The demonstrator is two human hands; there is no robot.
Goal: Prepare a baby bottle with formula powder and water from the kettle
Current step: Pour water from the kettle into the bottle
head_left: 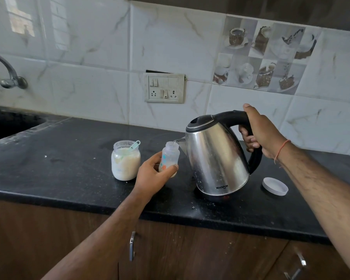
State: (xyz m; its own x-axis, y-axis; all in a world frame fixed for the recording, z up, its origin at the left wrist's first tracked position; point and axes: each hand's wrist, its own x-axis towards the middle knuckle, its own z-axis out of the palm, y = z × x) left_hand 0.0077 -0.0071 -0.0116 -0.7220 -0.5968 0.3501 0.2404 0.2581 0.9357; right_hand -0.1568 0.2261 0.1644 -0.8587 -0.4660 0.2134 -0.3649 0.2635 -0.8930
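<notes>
My left hand (152,174) grips a small clear baby bottle (169,156) with printed marks, held slightly tilted above the black counter (69,168). My right hand (258,132) grips the black handle of a steel kettle (216,158), tipped left so its spout sits at the bottle's open mouth. A thin stream of water runs from the spout into the bottle. To the left stands an open glass jar of pale formula powder (126,161) with a light blue scoop (134,146) resting in it.
A white round lid (275,186) lies on the counter right of the kettle. A sink (6,124) and tap (8,73) are at the far left. A switch and socket plate (165,87) is on the tiled wall. Wooden cabinet doors sit below the counter edge.
</notes>
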